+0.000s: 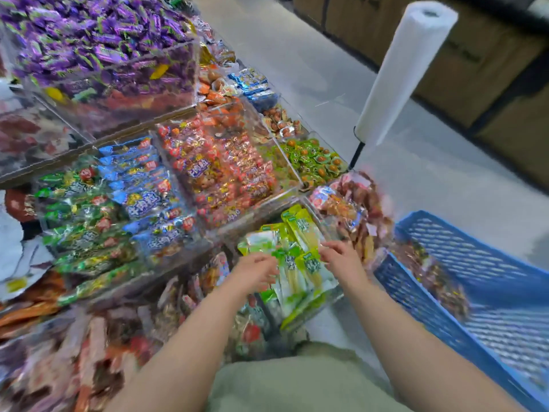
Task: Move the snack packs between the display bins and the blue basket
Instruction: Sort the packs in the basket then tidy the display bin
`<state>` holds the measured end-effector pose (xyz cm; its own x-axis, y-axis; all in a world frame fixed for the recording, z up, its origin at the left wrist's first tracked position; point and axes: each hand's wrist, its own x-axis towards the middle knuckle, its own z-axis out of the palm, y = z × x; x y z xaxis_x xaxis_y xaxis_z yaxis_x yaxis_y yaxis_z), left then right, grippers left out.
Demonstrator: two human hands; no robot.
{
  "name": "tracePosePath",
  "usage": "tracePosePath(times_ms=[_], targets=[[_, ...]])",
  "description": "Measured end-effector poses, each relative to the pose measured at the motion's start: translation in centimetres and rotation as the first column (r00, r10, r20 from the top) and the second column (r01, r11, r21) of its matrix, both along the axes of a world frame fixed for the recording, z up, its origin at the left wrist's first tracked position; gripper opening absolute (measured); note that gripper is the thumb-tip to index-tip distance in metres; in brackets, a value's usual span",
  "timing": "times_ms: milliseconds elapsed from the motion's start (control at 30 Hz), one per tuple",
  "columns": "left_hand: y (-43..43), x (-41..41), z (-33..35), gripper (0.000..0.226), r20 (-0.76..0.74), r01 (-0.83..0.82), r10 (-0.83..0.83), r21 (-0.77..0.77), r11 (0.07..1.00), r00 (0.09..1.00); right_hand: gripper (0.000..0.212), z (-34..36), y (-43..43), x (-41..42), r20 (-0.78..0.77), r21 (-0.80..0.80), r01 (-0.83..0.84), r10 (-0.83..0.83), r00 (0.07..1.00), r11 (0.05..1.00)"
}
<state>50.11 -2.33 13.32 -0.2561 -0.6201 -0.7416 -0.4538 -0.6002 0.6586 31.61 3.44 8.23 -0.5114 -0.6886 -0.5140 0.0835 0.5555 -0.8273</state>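
Green and yellow snack packs (300,230) fill a clear display bin at the lower middle. My left hand (255,273) sits on the left side of the pile, fingers curled on a green pack (286,260). My right hand (341,258) lies on the pile's right side, fingers bent over another green pack (312,264); motion blur hides the exact hold. The blue basket (487,292) stands on the floor to the right, with several dark brown and red packs (433,275) lying in it.
Tiered clear bins hold purple candies (98,46), blue and green packs (139,191), red-orange packs (219,168) and brown packs (356,203). A white roll of plastic bags (407,66) stands on a black pole beside the bins. Grey floor and cardboard boxes lie behind.
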Motion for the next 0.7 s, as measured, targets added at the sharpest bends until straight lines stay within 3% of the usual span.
tracePosePath(times_ms=[133,300,433,700], targets=[[5.7,1.9,-5.5,0.019,0.148,0.043,-0.076,0.214,0.976,0.986,0.015,-4.7,11.4,0.7,0.106,0.322,0.095,-0.135,0.985,0.942],[11.8,5.3,-10.6,0.014,0.265,0.158,-0.259,0.349,0.924,0.929,0.006,-7.6,27.8,2.8,0.197,0.627,0.244,-0.454,0.869,0.740],[13.8,5.4,-12.0,0.010,0.356,0.317,-0.430,0.334,0.888,0.830,0.006,-7.2,36.0,3.7,0.185,0.685,0.371,-0.642,0.744,0.627],[16.2,-1.7,-12.3,0.030,0.406,0.602,-0.648,0.252,0.758,0.645,0.013,-7.0,44.4,2.9,0.178,0.681,0.438,-0.712,0.679,0.588]])
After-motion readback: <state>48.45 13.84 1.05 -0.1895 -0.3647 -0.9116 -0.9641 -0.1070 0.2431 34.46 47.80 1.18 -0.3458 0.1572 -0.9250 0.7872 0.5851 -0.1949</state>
